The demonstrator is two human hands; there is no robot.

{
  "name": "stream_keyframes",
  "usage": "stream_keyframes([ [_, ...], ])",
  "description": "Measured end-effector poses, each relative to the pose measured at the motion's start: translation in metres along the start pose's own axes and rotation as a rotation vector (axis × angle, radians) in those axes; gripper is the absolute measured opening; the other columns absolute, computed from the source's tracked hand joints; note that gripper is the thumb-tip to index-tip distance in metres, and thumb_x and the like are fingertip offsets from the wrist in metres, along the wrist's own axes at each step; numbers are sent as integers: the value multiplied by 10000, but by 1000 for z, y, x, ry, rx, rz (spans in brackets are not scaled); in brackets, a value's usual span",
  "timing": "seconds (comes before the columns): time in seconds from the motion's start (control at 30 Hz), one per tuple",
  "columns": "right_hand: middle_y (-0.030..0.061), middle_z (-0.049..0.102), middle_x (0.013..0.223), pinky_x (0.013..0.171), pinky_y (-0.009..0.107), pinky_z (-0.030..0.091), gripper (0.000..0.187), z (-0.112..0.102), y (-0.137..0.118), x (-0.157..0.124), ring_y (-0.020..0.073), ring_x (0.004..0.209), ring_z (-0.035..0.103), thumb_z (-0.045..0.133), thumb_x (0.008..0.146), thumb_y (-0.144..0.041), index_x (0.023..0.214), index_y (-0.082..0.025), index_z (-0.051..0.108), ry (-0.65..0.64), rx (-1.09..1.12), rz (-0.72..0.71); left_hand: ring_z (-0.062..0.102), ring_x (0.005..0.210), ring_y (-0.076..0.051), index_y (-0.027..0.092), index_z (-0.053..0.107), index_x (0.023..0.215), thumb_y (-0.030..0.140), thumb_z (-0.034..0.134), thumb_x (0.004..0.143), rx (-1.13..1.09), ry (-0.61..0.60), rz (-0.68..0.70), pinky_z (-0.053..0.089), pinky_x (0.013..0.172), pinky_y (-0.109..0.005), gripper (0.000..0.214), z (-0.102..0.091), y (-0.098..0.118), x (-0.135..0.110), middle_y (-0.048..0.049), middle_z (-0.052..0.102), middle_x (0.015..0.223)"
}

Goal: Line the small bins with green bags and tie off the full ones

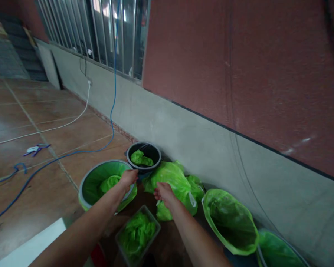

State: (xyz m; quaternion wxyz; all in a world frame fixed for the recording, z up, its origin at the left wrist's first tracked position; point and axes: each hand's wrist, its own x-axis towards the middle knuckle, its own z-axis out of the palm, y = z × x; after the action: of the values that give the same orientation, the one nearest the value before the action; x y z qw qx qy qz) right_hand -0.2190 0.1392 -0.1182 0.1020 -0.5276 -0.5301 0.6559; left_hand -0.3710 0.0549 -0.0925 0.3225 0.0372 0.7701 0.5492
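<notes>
My left hand (128, 177) is closed on the near rim of a small black bin (154, 149) that holds a crumpled green plastic bag (140, 158). It reaches over a larger grey bin (85, 182) lined with green plastic. My right hand (163, 193) pinches a bulging green plastic bag (174, 180) that lies on the floor against the wall. Both forearms stretch forward from the bottom of the view.
A clear plastic tub (153, 216) with green bags sits below my hands. Two more green-lined bins (228, 220) stand to the right along the grey wall (211, 148). A blue cable (72, 152) and a white cable (44, 129) run across the tiled floor. A white board (30, 246) lies bottom left.
</notes>
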Motion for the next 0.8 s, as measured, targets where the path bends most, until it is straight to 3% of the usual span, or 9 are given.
stream_keyframes([
  [0.03,-41,548,638,508,199,451,169,6,-8,19,85,502,541,466,971,-271,847,-180,536,13,9,6,697,986,-269,142,644,845,208,593,807,45,34,25,533,812,-336,92,3,6,19,-149,737,974],
  [0.13,-32,532,620,493,216,453,192,25,-27,73,108,499,536,489,968,-325,864,-179,557,54,22,27,544,1293,-323,122,628,1129,182,625,776,269,142,129,453,1005,-379,358,7,19,73,-208,653,1276],
  [0.27,-7,551,617,484,273,486,259,53,-31,133,147,483,556,514,946,-399,893,-160,599,100,34,87,581,1253,-344,62,513,1313,258,550,852,784,162,198,474,988,-408,502,4,19,124,-267,615,1317],
  [0.4,3,577,615,479,285,502,172,72,-21,165,161,486,575,557,899,-313,836,-164,615,107,81,94,613,1207,-361,37,511,1292,269,534,852,965,149,171,496,952,-448,498,8,10,146,-288,651,1246],
  [0.5,-17,540,572,481,248,500,86,74,-19,165,149,503,571,550,836,-165,759,-181,586,163,141,61,631,1180,-357,59,464,1352,249,534,839,967,154,182,496,942,-458,552,11,13,144,-268,662,1240],
  [0.63,-33,519,553,483,226,500,157,59,-34,134,125,489,543,511,783,-97,672,-208,509,218,229,4,660,1142,-293,87,332,1472,235,534,832,825,163,337,503,905,-352,687,5,37,119,-208,668,1265],
  [0.73,-37,516,536,485,215,488,180,30,-55,86,106,465,518,507,760,-112,613,-211,473,204,304,-72,701,1036,-258,125,510,1345,335,519,855,691,153,438,514,808,-299,533,-10,70,76,-146,729,1155],
  [0.8,-36,518,528,482,213,473,159,2,-65,42,104,468,511,525,728,-136,592,-207,480,159,354,-157,722,926,-242,164,631,1172,417,483,871,624,96,494,508,720,-279,420,-21,93,34,-103,766,1023],
])
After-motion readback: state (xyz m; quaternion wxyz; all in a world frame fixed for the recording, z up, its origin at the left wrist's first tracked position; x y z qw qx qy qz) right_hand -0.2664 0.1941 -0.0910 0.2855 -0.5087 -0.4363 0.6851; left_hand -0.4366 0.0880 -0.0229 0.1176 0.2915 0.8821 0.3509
